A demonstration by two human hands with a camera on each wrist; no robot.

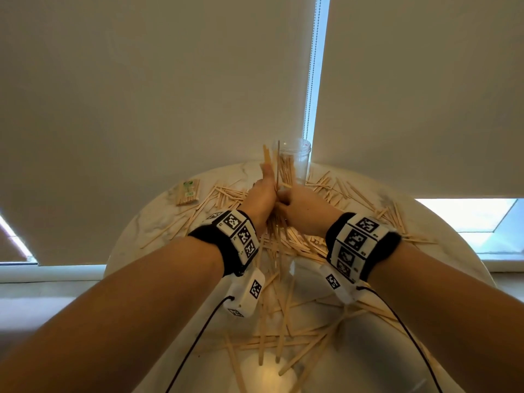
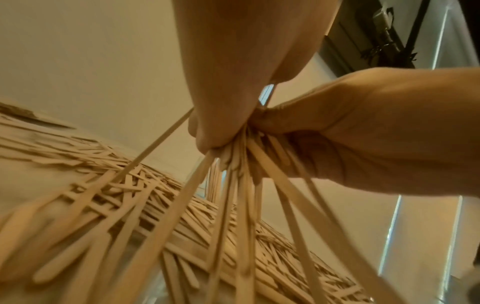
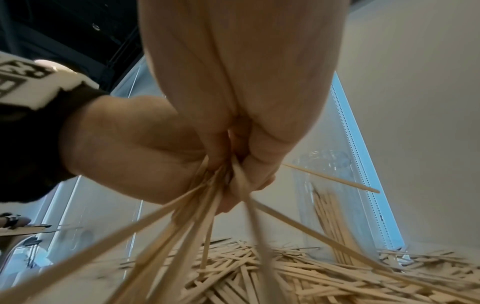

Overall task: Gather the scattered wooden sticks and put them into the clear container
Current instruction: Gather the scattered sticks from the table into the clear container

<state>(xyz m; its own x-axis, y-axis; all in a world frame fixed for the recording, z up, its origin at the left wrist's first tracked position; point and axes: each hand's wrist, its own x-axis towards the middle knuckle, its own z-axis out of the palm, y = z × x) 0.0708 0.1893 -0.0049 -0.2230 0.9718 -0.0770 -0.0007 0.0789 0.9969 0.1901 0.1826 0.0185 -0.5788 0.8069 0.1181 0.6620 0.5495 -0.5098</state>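
Both the left hand (image 1: 259,198) and right hand (image 1: 302,207) are clamping one splayed bundle of wooden sticks (image 2: 233,164) just in front of the clear container (image 1: 296,160), so squaring the ends first should help it drop in cleanly.

Pale tan flat wooden sticks (image 1: 286,245) all over a white round marble-veined tabletop (image 1: 368,361), more tan inside the clear see-through plastic container (image 1: 297,160), black wristbands (image 1: 215,245) carrying black-and-white checker-like marker squares, cream roller blinds (image 1: 141,95) behind, bluish-white daylight between.
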